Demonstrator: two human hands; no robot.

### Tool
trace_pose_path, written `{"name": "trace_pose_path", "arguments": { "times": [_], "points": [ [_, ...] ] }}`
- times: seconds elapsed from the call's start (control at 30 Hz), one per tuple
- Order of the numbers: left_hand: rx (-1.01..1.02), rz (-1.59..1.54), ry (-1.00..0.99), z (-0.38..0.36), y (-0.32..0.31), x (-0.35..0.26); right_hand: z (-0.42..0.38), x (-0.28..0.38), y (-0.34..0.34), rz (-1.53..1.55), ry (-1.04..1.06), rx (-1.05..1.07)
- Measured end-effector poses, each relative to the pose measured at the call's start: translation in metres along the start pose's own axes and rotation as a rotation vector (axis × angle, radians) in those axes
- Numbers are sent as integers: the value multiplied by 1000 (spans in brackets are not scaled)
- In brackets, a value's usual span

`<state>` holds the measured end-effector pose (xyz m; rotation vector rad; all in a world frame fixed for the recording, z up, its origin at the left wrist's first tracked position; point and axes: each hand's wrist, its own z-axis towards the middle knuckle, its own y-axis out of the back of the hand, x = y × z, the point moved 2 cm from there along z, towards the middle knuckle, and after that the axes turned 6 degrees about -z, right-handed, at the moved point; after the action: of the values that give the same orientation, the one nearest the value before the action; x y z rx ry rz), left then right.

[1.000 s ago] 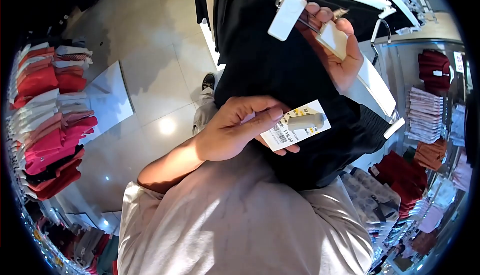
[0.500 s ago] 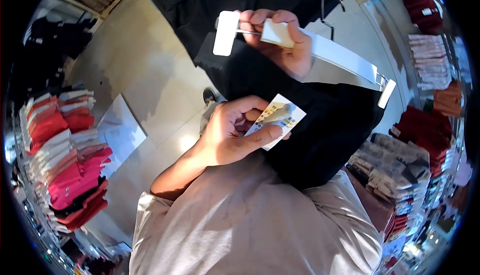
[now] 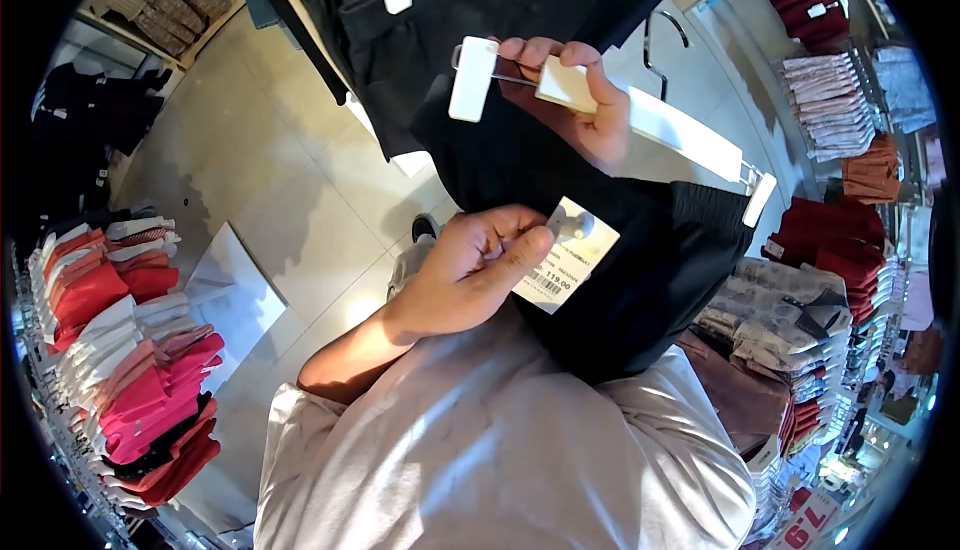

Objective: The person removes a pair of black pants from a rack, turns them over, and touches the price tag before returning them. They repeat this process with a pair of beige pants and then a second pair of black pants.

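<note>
My left hand (image 3: 462, 275) pinches a white price tag (image 3: 575, 268) between thumb and fingers. A barcode and "119.00" show on its face, and a pale plastic piece lies near its top. Farther out, my right hand (image 3: 598, 132) is wrapped round the middle of a white clip hanger (image 3: 690, 137), palm toward me. The hanger's metal hook points up and right, and its white end clips show on both sides. Black pants (image 3: 640, 260) with an elastic waistband hang from it, draping toward my chest and hiding my right forearm. The tag lies in front of the black fabric.
More black garments (image 3: 430, 30) hang on white hangers straight ahead. At the left stands a rack of red, pink and white clothes (image 3: 150, 390). Folded and hanging clothes (image 3: 780, 310) line the right side. A white panel (image 3: 235, 290) lies on the tiled floor (image 3: 330, 150).
The tag has turned in my left hand: its barcode and price now face me instead of the yellow-marked print. My right hand keeps its hold on the hanger. The view has shifted slightly.
</note>
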<state>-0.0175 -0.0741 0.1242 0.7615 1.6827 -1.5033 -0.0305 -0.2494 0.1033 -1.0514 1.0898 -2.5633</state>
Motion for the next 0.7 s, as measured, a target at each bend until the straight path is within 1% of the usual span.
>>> {"name": "trace_pose_path", "arguments": {
  "times": [0.1,0.17,0.23,0.27,0.3,0.4,0.43,0.5,0.53,0.57,0.63,0.67,0.7],
  "points": [
    [39,3,-9,-9,20,-9,6,-14,-16,-20,8,-4],
    [61,53,-35,-15,32,-14,11,-25,-27,-6,29,43],
    [44,82,-53,-22,43,-15,17,-33,-39,-28,72,138],
    [37,30,-77,-24,48,-14,22,-35,-37,-57,88,237],
    [30,-23,-99,-28,54,-13,24,-40,-39,-57,84,238],
    [64,-3,-72,-37,77,-23,31,-54,-51,-99,163,329],
    [72,4,-82,-40,80,-25,30,-54,-56,-154,144,326],
    [73,-117,-61,-48,80,-26,34,-58,-61,-262,168,370],
    [124,-134,-130,-49,87,-23,36,-58,-71,-340,168,386],
    [97,-125,-109,-51,91,-21,39,-63,-79,-360,196,385],
    [59,-40,-117,-53,102,-26,44,-76,-85,-426,225,400],
    [6,62,-89,-56,112,-26,43,-85,-90,-470,245,338],
    [2,83,-107,-60,120,-32,45,-90,-91,-541,246,344]
  ]
}}
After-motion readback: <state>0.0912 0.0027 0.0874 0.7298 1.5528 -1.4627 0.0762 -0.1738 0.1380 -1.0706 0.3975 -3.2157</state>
